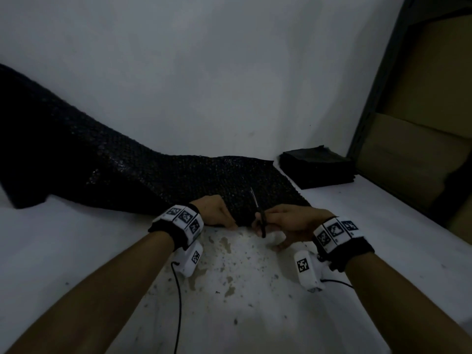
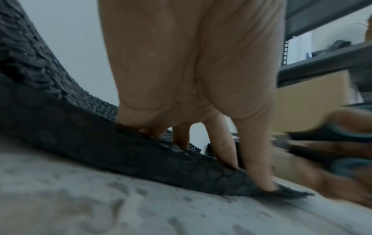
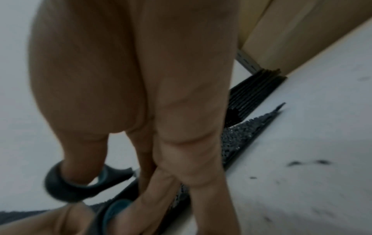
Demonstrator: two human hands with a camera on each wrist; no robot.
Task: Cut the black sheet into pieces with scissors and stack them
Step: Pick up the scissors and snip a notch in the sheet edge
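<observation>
A long black bubble-textured sheet (image 1: 153,175) lies across the white table from the far left to the middle. My left hand (image 1: 219,213) rests on its near edge; in the left wrist view the straight fingers (image 2: 259,167) press down on the sheet (image 2: 100,143). Just right of it, my right hand (image 1: 291,221) holds black scissors (image 1: 259,218), blades pointing away over the sheet. In the right wrist view my thumb sits through one scissors (image 3: 66,189) loop and fingers through the other. A stack of cut black pieces (image 1: 316,167) lies at the far right by the wall.
The white table (image 1: 242,290) is scuffed and flecked with dark bits in front of me. A dark metal shelf with brown cartons (image 1: 421,123) stands along the right side, close behind the stack. A white wall backs the table.
</observation>
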